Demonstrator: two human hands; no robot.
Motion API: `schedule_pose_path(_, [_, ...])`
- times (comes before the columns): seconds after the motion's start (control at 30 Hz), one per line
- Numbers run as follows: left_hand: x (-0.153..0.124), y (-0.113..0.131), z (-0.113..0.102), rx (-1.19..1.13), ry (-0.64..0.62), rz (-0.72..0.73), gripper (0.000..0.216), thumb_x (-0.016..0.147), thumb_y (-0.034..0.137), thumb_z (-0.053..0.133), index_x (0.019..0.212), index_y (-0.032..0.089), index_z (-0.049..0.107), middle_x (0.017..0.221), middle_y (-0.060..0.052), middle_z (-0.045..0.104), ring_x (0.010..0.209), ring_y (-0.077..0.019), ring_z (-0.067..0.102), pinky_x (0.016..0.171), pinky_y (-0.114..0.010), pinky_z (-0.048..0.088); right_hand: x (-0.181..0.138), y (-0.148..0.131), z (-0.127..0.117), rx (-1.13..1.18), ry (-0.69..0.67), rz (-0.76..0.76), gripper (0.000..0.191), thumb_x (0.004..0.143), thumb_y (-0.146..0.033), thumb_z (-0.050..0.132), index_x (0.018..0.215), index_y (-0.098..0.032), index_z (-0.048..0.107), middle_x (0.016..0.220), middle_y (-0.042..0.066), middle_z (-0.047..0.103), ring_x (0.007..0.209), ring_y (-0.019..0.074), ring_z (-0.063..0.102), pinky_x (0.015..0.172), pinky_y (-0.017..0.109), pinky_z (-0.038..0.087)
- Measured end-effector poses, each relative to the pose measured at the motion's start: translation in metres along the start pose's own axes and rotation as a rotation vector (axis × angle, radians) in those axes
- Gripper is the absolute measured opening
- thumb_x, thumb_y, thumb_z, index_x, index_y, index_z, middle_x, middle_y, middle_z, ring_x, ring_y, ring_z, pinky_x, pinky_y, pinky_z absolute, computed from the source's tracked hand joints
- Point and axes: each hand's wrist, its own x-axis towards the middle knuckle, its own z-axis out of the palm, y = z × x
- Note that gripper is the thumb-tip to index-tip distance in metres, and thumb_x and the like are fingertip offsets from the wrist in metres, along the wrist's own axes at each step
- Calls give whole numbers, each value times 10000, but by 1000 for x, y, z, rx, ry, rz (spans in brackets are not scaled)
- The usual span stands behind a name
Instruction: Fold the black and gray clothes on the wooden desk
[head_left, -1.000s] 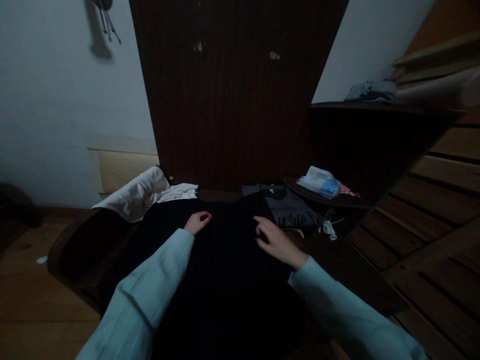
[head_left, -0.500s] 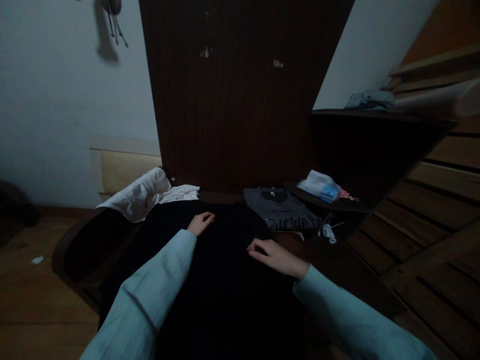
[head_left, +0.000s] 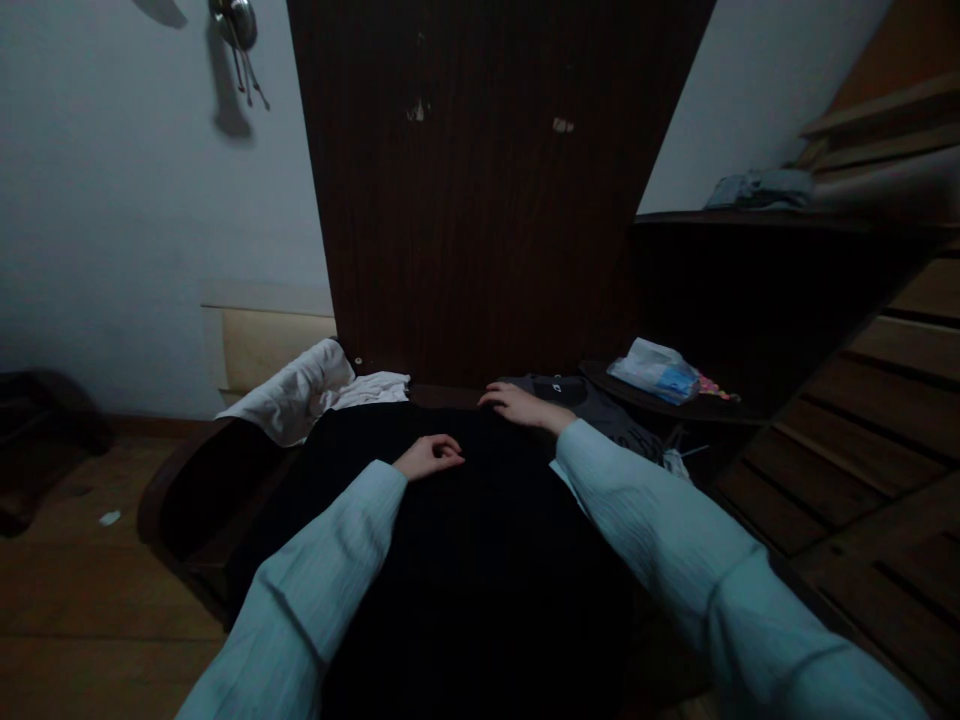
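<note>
A large black cloth [head_left: 465,560], perhaps a garment, lies spread out before me; its folds are too dark to make out. Over its upper middle is my left hand [head_left: 430,457], the fingers curled in toward the thumb like a pinch. Whether cloth is caught between them is hidden in the dark. At the far right edge of the cloth lies my right hand [head_left: 517,404], fingers stretched out to the left, with nothing visible in them. A dark grey printed shirt [head_left: 592,403] sits just beyond that wrist, partly covered by my sleeve.
White cloth [head_left: 300,385] drapes over the curved wooden armrest [head_left: 172,465] at left. A dark wooden panel [head_left: 480,220] rises behind. Right, a shelf [head_left: 701,408] bears a tissue pack [head_left: 656,372]; folded fabric [head_left: 761,190] lies on the upper shelf. Wooden slats [head_left: 885,410] stand far right.
My right hand has moved forward and slightly left to the cloth's far edge, its fingers straightening. In the picture, my left hand has shifted a little right. My view has turned slightly left.
</note>
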Motion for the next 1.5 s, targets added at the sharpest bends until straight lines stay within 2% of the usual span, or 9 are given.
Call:
schedule_pose_path(0.17, [0,-4,4,8,-101,-22,389,597,345,669,893,144,517,748,-15,629,599,-81,506,607,-230,393,27,-6,3,-228,-226,36,361,670,-38,486,912,-242,659,1212,31,517,1146,223,428,920,330,359])
schedule_pose_path(0.43, [4,-11,10,149,-82,21,247,686,283,578,893,159,524,631,53,518,560,-75,449,586,-208,376,37,21,7,-320,-225,311,294,705,-245,535,937,-102,646,1036,180,604,959,298,554,778,387,427])
schedule_pose_path(0.63, [1,-5,7,243,-84,108,490,744,229,493,1225,183,410,656,49,534,577,-83,464,601,-201,384,20,17,24,-350,-60,344,386,707,-69,480,1088,-79,542,1125,178,549,1027,270,512,828,354,401])
schedule_pose_path(0.77, [1,-2,6,363,-119,142,336,767,208,452,1078,190,580,753,5,607,641,-105,511,630,-210,397,14,-3,24,-320,75,330,408,757,-38,367,1140,-100,490,1148,147,533,1042,224,497,833,308,402])
schedule_pose_path(0.9, [3,-4,8,381,-85,157,296,759,198,461,1006,184,625,869,-21,640,751,-135,550,703,-229,408,-7,-26,40,-210,241,105,337,823,-166,367,1119,-119,519,1193,133,513,1108,210,446,940,326,330])
schedule_pose_path(1.1, [4,-6,9,430,-68,169,284,759,223,472,986,211,642,832,-17,636,743,-140,563,725,-235,406,-44,-22,82,-241,248,79,356,802,-253,454,1079,-52,552,1225,215,476,1181,314,371,991,474,232])
schedule_pose_path(1.27, [3,-5,7,462,-63,160,294,766,196,451,983,217,648,800,-15,619,730,-132,553,723,-229,400,-51,-19,75,-128,289,-15,323,815,-213,412,1096,-132,548,1208,132,518,1157,251,416,1006,400,257])
schedule_pose_path(1.37, [3,-3,7,432,-49,142,283,760,201,462,965,224,655,785,-9,618,730,-130,551,725,-225,401,-64,-11,54,142,475,105,308,846,-292,338,961,-176,598,1051,110,607,1028,216,514,931,357,354])
schedule_pose_path(1.5, [3,-2,7,391,-40,105,267,751,210,476,943,220,661,785,-3,622,736,-129,553,730,-223,405,-102,16,39,429,686,360,455,858,-433,210,798,-179,582,808,78,634,785,189,586,754,343,449])
